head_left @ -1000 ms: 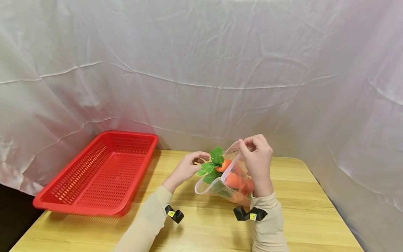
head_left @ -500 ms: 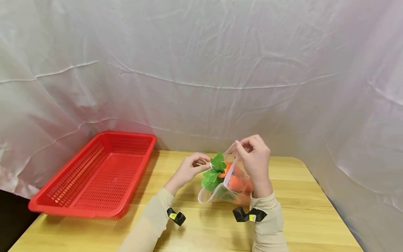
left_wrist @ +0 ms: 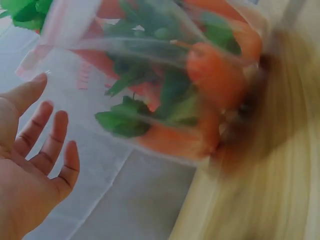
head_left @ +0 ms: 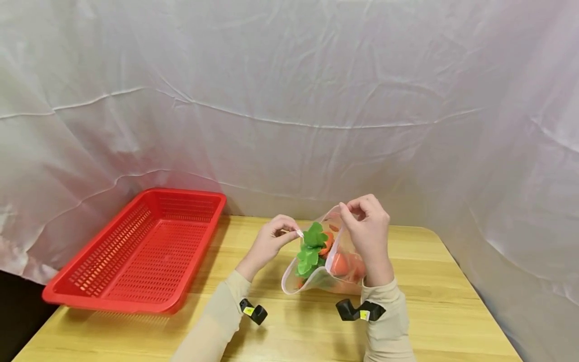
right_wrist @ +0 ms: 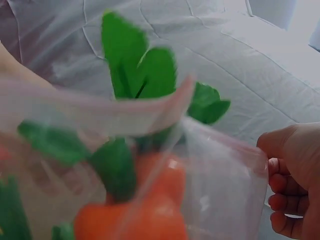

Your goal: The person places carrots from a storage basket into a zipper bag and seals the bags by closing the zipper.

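A clear plastic bag (head_left: 346, 245) with a pale pink rim leans over the table, its mouth spread toward the left. Orange produce (head_left: 339, 264) with green leaves (head_left: 312, 246) fills it; I cannot tell the exact kind. My left hand (head_left: 271, 244) pinches the rim's left side between thumb and index finger, and its other fingers are loosely bent in the left wrist view (left_wrist: 47, 155). Opposite it, my right hand (head_left: 368, 226) pinches a corner of the rim, which shows in the right wrist view (right_wrist: 295, 170). Leaves stand in the mouth of the bag.
A red perforated plastic basket (head_left: 181, 271) stands on the left of the wooden table (head_left: 443, 301). A pale cloth curtain (head_left: 289, 100) hangs behind the table and along its right side. Each wrist wears a small black camera mount (head_left: 253, 311).
My left hand, formerly beside the leaves, now holds the bag's rim. The leaves have shifted right and sit farther inside the mouth, which is wider. My right hand has hardly moved.
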Available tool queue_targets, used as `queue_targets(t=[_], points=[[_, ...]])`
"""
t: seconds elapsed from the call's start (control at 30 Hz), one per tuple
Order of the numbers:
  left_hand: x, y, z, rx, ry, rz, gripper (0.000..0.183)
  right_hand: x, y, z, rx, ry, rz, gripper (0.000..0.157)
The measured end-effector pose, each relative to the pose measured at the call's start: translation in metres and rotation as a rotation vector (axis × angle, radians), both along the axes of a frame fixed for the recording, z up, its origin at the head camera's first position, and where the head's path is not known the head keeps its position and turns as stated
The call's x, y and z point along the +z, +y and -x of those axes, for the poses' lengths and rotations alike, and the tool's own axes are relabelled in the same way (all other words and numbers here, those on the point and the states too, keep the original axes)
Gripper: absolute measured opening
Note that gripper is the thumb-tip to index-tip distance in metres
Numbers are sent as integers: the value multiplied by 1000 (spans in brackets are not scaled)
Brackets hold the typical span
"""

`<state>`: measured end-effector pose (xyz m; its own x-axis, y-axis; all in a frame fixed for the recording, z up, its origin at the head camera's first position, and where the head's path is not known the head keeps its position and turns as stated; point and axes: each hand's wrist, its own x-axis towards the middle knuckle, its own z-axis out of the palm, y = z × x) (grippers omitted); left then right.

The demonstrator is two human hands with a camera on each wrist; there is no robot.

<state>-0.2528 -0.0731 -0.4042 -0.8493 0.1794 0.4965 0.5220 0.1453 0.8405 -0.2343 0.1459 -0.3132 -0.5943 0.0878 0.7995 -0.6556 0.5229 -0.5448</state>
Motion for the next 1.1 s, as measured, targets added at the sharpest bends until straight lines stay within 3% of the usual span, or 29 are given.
queue_targets(t=[0.37,0.53,0.63,0.73,0.9,1.1], points=[[12,-3,3,49,35,-214,7,2,3,-1,8,-44,36,18],[23,-4,6,36,31,-295,9,2,3,0,32,-55,99,20],[31,-5,10,63,26,-330,6,1,4,2,41,-30,137,20],[37,-7,15,106,29,-352,6,1,7,6,42,-1,157,16],[44,-12,20,147,59,-349,22,0,19,10,-1,-11,195,14],[51,-16,26,182,68,-346,10,0,34,15,-24,-68,195,18]])
